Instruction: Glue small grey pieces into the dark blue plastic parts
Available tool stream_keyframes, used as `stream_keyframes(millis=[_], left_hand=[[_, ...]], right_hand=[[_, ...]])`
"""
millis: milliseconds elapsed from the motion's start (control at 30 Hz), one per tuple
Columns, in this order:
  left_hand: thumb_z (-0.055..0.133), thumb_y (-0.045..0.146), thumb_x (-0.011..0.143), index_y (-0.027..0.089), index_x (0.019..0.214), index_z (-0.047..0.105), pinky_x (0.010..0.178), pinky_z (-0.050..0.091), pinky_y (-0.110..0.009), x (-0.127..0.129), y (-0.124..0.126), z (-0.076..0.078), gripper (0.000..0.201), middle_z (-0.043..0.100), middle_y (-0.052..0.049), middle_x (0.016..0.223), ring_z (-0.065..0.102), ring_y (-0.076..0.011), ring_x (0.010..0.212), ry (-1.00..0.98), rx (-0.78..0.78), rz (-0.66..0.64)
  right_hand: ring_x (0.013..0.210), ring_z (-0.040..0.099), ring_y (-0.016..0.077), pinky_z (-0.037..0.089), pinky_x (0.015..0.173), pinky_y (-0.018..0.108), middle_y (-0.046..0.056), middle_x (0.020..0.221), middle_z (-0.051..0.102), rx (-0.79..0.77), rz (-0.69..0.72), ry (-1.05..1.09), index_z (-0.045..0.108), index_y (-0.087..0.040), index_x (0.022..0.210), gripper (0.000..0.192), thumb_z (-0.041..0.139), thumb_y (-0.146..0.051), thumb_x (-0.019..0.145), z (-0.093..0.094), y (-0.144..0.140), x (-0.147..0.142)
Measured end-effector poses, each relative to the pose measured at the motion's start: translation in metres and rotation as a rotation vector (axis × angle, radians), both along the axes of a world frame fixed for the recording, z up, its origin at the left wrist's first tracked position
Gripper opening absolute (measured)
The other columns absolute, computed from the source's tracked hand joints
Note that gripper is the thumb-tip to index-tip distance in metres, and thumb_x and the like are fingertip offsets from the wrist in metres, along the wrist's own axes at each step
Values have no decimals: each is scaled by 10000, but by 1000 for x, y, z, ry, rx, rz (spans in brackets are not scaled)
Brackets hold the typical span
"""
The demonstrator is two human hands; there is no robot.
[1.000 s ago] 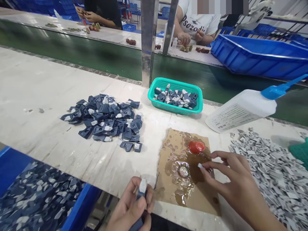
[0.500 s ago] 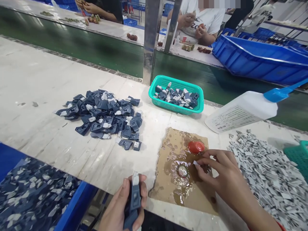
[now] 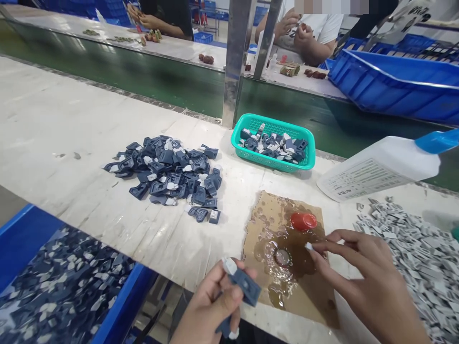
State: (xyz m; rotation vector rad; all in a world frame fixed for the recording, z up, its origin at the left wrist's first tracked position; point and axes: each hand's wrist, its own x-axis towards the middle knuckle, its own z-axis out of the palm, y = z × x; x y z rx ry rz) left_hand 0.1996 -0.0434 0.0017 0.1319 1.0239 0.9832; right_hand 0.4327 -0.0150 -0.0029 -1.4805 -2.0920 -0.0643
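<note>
My left hand point(image 3: 210, 310) holds a dark blue plastic part point(image 3: 246, 285) with a small grey insert at its top, tilted toward the right at the table's near edge. My right hand point(image 3: 362, 282) pinches a small grey piece point(image 3: 308, 246) over a wet brown cardboard sheet point(image 3: 287, 286). A red cap point(image 3: 303, 220) and a small round glue-filled cap point(image 3: 282, 257) lie on that sheet. A heap of dark blue parts point(image 3: 172, 172) lies to the left.
A teal basket point(image 3: 274, 162) of blue parts stands behind the cardboard. A white glue bottle point(image 3: 380, 165) with a blue nozzle lies on its side. Grey pieces point(image 3: 423, 258) are piled at the right. A blue bin point(image 3: 64, 286) is at lower left. Other people work across the green belt.
My left hand has turned the blue part from upright to tilted rightward, toward the cardboard. My right hand stays over the wet sheet with the grey piece. The camera view shifted slightly.
</note>
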Motion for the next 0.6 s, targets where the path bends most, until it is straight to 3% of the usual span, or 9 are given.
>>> stream_keyframes(millis=[100, 267, 467, 600], left_hand=[[868, 349, 521, 237, 748, 756, 421, 410, -138, 8, -2, -1, 277, 753, -50, 834, 519, -70, 522, 85, 45, -46], [816, 483, 555, 255, 807, 759, 458, 377, -157, 12, -2, -1, 345, 745, -19, 847, 473, -87, 582, 251, 103, -142], [770, 448, 646, 306, 813, 754, 821, 439, -246, 9, -1, 4, 220, 738, 41, 842, 472, -86, 576, 286, 173, -181], [753, 455, 653, 299, 820, 752, 766, 442, -236, 9, -3, 1, 228, 735, 34, 822, 549, -129, 669, 344, 211, -196]], right_hand=[[816, 519, 191, 408, 687, 335, 50, 915, 524, -43, -7, 130, 618, -275, 879, 121, 553, -373, 850, 11, -12, -14], [817, 544, 175, 485, 600, 261, 59, 907, 500, -141, 151, 234, 607, -264, 895, 108, 619, -259, 788, 21, -24, -41], [802, 545, 143, 505, 617, 231, 48, 903, 489, -178, 207, 284, 607, -231, 878, 130, 644, -199, 758, 15, -21, -58], [792, 545, 144, 508, 615, 234, 43, 873, 517, -155, 232, 268, 621, -231, 869, 143, 674, -203, 740, 14, -18, -58]])
